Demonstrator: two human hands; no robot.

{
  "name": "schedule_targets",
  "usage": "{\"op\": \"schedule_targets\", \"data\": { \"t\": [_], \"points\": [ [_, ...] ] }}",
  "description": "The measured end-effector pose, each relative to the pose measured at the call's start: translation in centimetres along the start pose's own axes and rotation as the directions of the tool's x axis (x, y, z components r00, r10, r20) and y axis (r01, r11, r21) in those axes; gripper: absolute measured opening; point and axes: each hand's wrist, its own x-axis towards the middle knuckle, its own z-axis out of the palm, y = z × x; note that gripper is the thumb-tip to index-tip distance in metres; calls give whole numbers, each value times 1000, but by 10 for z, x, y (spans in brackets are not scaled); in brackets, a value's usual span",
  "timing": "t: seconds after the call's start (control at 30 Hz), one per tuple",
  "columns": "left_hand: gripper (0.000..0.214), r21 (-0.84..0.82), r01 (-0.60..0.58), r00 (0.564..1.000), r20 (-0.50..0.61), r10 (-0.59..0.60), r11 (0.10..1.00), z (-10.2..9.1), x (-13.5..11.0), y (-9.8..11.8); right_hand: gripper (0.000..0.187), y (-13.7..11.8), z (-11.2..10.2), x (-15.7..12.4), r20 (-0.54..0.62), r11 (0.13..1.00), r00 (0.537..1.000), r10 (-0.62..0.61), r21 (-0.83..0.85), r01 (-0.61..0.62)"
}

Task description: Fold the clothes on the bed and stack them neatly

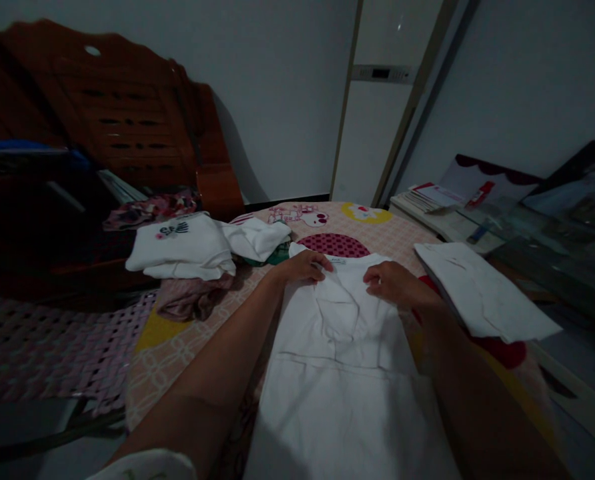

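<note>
A white shirt (345, 393) lies lengthwise on the round table, its neckline with a small label at the far end and its sides tucked into a narrow strip. My left hand (305, 267) is at the left shoulder, fingers curled on a loose fold of the cloth. Across the neckline, my right hand (392, 283) has its fingertips pinched together at the right shoulder. What lies under the fingers is partly hidden. Creases run across the shirt's middle.
A patterned cloth covers the table (217, 340). A folded white garment (482, 287) lies at the right edge; a folded white sweatshirt (182, 243) tops a pile at left. Around stand a wooden chair (127, 113), a woven seat (62, 353) and a glass-topped stand (517, 227).
</note>
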Motion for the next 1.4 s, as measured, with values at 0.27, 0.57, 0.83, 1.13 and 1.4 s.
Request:
{"op": "schedule_targets", "data": {
  "t": [0.27, 0.57, 0.83, 1.13, 1.4],
  "points": [
    [32, 14, 6, 1000, -1, -6, 1000, -6, -2, -3, 42, -5, 32, 3, 31, 981, 990, -138, -131, 141],
    [32, 48, 33, 999, 0, -33, 998, -6, -6, 2, 7, 6, -27, -17, 157, 952, 985, -69, 307, 18],
    [34, -140, -79, 996, 25, 83, 987, 13, 0, 7, 26, 39, -62, -52, 69, 764, 997, -23, 645, -27],
    [33, 227, -323, 917, -165, 363, 919, 47, 26, -9, 32, 41, -61, -54, 64, 706, 998, -15, 707, -35],
    [45, 530, -454, 888, 202, 413, 717, 66, 17, -8, 30, 37, -58, -48, 66, 701, 997, -46, 713, -14]
  ]
}}
